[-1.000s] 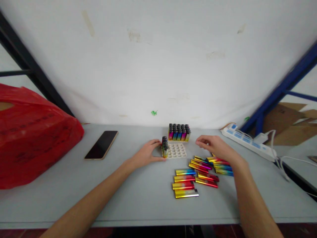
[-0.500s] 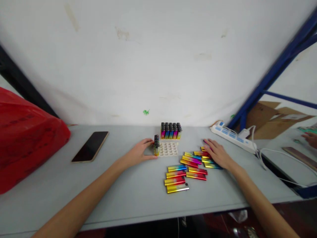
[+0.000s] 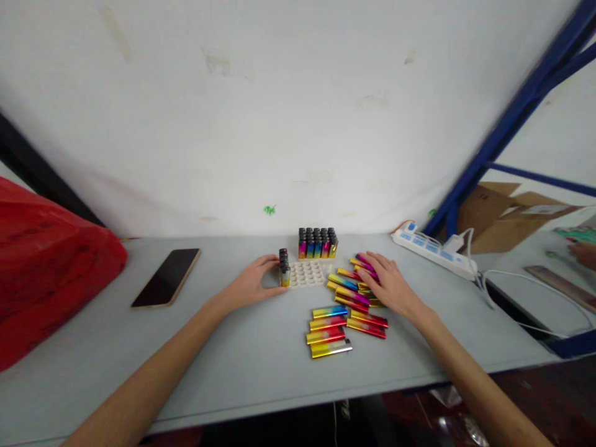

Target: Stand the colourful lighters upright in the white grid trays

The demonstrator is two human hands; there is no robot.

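Observation:
Several lighters [image 3: 284,268] stand upright in a row at the left end of a white tray with round holes [image 3: 307,274]. My left hand [image 3: 254,283] grips that end, fingers at the far corner and thumb at the near one. My right hand [image 3: 388,282] lies palm down over a loose pile of lighters, fingers stretched out and touching some of them. Shiny lighters [image 3: 328,336] in yellow, red, blue and pink lie flat between the hands and nearer to me. Behind the tray a full block of upright lighters [image 3: 317,243] stands near the wall.
A phone [image 3: 166,277] lies at the left beside a red plastic bag [image 3: 51,267]. At the right are a white power strip [image 3: 434,251] with cables, a blue metal frame [image 3: 493,133] and a cardboard box [image 3: 487,214]. Another person's hand [image 3: 584,253] shows at the far right.
My right hand has moved left, pushing the pile of lighters toward the tray. My left hand stays at the tray's end, and the whole view has shifted slightly.

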